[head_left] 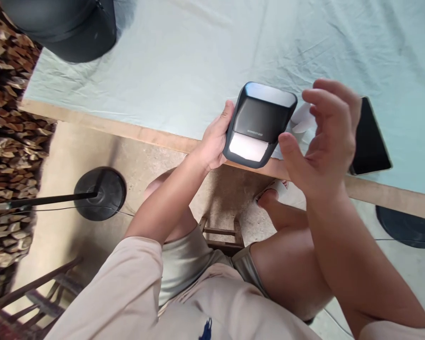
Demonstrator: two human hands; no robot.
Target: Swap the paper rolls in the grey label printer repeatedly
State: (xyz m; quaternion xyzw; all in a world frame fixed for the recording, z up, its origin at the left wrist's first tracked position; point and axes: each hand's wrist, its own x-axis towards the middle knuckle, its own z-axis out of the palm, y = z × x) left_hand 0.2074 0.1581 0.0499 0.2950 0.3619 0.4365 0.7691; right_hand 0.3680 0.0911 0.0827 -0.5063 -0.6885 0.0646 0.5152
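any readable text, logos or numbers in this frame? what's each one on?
Small black printer, held by the left hand: one short light brand line on its dark front panel, too small and blurred to read.
Shirt: small dark blue embroidered mark at the bottom edge, no letters legible.
Dark phone: screen blank.

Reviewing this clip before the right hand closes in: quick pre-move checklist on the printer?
1. Left hand grips the printer by its side: ok.
2. Right hand open, not touching the printer: ok.
3. Paper showing at the printer's slot: ok.
4. Printer over the table edge, not resting on it: cannot tell.
5. Phone lies apart from the printer: ok.
6. Paper roll seated inside: cannot tell.
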